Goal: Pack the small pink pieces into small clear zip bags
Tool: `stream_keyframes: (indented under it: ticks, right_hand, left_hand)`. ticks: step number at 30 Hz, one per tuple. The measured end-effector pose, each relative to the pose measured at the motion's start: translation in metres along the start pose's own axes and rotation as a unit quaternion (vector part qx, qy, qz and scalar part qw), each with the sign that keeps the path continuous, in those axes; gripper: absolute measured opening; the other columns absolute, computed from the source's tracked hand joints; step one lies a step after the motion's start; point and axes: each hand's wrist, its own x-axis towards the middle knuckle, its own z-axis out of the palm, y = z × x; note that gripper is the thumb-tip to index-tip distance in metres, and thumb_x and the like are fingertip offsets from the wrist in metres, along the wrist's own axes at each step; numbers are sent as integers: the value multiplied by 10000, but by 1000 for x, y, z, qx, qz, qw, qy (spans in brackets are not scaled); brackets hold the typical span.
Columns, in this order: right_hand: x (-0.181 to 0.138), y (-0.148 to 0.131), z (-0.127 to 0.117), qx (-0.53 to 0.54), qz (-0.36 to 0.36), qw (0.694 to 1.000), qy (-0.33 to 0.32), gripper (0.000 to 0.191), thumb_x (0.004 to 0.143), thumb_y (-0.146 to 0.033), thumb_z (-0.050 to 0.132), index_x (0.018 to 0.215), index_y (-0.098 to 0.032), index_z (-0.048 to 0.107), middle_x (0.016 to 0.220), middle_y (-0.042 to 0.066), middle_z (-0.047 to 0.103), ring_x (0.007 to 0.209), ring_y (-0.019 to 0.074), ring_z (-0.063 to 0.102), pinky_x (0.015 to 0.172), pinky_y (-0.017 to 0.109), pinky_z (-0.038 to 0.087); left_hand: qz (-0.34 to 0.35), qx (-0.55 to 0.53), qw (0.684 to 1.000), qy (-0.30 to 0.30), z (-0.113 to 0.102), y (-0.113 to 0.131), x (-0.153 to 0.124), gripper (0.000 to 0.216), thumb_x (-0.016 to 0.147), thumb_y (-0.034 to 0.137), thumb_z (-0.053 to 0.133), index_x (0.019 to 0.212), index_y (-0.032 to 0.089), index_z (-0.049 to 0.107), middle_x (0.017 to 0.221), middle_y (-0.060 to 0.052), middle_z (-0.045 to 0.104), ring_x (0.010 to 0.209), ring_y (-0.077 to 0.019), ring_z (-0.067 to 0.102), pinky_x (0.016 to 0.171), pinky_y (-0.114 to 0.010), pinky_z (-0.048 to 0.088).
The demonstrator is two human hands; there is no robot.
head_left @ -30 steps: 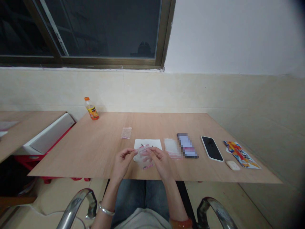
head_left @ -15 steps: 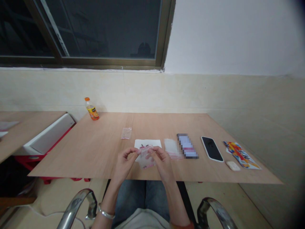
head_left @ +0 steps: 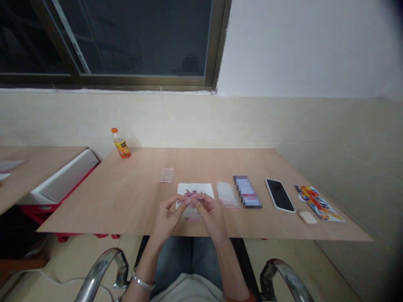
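Observation:
Between my two hands hangs a small clear zip bag (head_left: pixel 192 214) with some pinkish bits low inside it. My left hand (head_left: pixel 168 216) pinches the bag's top edge from the left. Close beside it, my right hand (head_left: pixel 211 214) pinches the same edge, the thumbs almost touching. Just beyond the fingers, a white sheet of paper (head_left: pixel 206 187) lies on the table, bearing a little heap of small pink and dark pieces (head_left: pixel 190 193). My fingers partly cover the bag's upper edge and the paper's near part.
On the wooden table (head_left: pixel 119 201) lie another small clear bag (head_left: pixel 166 175), a stack of clear bags (head_left: pixel 226 193), a blurred-screen phone (head_left: pixel 247 192), a white-cased phone (head_left: pixel 280 195), a white case (head_left: pixel 307 217) and a colourful packet (head_left: pixel 319 203). An orange drink bottle (head_left: pixel 121 144) stands at the back left.
My hands have drawn closer together along the bag's top edge, thumbs now nearly meeting. The bag hangs straighter, and more of the pink heap shows behind it.

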Motion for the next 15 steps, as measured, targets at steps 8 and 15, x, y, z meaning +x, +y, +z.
stream_keyframes:
  ticks: [8,15]
  right_hand:
    - [-1,1,0,3,21,1000,7,234,705,-416,656,760,-189,668,799,41,650,675,162,592,515,254,507]
    - [3,0,-3,12,0,1000,23,230,704,-405,662,766,-186,700,826,60,686,796,197,616,673,305,512]
  left_hand:
    - [-12,-14,1000,-5,-1,0,2,186,732,344,636,757,171,697,793,-33,715,785,-181,643,707,-248,490]
    - [-35,-65,997,29,-7,0,6,170,685,319,683,738,158,699,789,-43,723,776,-185,651,754,-281,501]
